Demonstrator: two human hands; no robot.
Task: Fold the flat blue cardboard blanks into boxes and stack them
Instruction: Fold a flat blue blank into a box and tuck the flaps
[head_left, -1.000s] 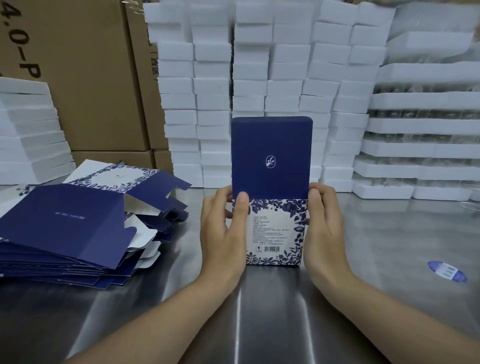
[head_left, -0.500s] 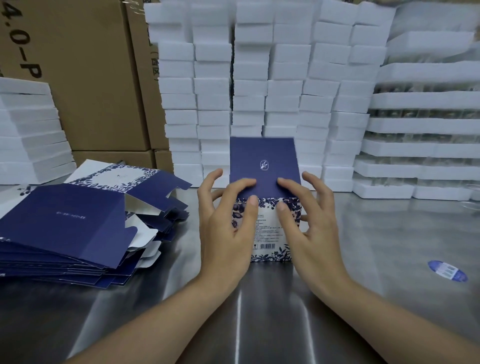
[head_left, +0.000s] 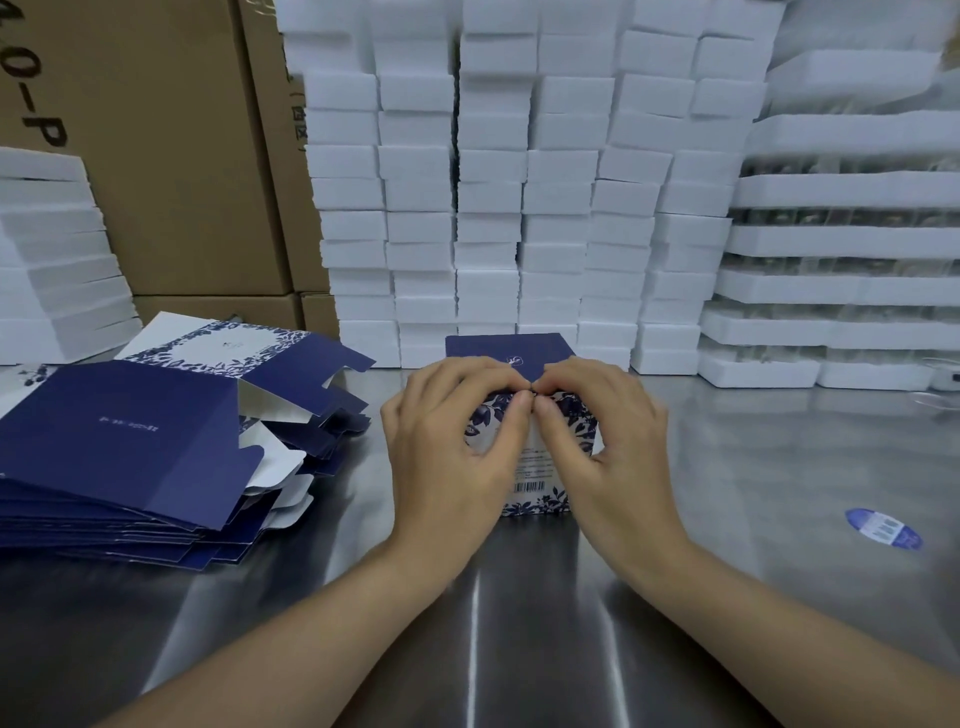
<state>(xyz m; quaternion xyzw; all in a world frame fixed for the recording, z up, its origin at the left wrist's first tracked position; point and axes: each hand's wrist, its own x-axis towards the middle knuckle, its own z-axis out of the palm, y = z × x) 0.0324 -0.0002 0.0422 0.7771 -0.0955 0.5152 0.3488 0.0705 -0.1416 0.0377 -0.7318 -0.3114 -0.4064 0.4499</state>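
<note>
A blue box (head_left: 535, 491) with a white floral front and barcode stands on the steel table in the middle. Its dark blue lid (head_left: 506, 351) lies nearly flat on top. My left hand (head_left: 452, 447) and my right hand (head_left: 605, 441) curl over the box's front top edge, thumbs side by side on the front face, fingers on the lid. A pile of flat blue blanks (head_left: 130, 447) lies on the left, the top ones partly unfolded.
White foam blocks (head_left: 498, 208) are stacked in a wall just behind the box. White foam trays (head_left: 841, 249) stand at the right, brown cartons (head_left: 171, 156) and more foam at the left. A blue oval sticker (head_left: 883, 527) lies on the steel table (head_left: 753, 467).
The lid stood upright a second ago; both hands have folded it down over the box top and moved together at the front edge.
</note>
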